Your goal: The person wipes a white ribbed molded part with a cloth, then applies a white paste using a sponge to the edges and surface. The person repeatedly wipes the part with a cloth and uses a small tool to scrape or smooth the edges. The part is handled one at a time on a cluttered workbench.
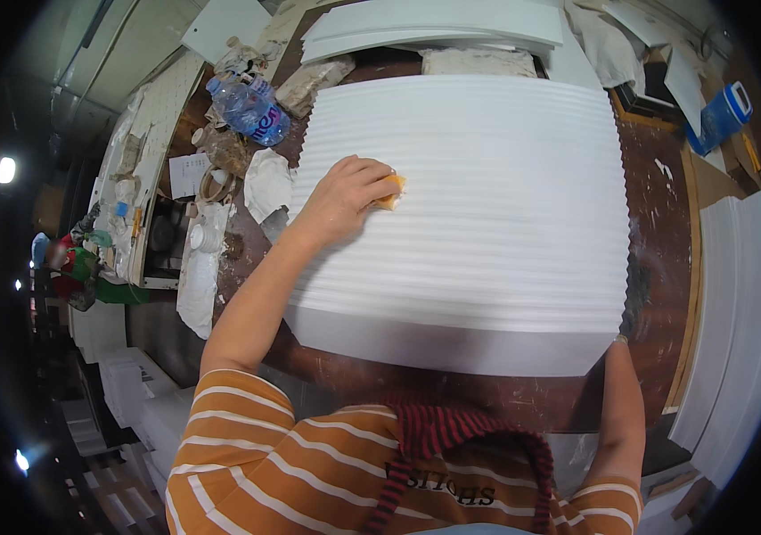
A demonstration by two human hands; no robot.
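Note:
My left hand (354,190) is pressed on a white ribbed panel (487,214), its fingers closed around a small orange-yellow pad (390,192). Whether this is a sponge or folded abrasive, I cannot tell. The panel lies over a dark brown worktable (661,267), with its ridges running from side to side and a smooth band along the edge nearest me. At the panel's near right corner, my right forearm (623,388) reaches up to the edge. The right hand itself is hidden behind or under that corner, so its grip does not show.
Plastic bottles (247,110), a crumpled white cloth or paper (268,184) and a white cap (205,237) crowd the left. White boards (434,27) are stacked at the back. Right stand a blue jug (718,117) and long white mouldings (728,314). Another person (76,261) works far left.

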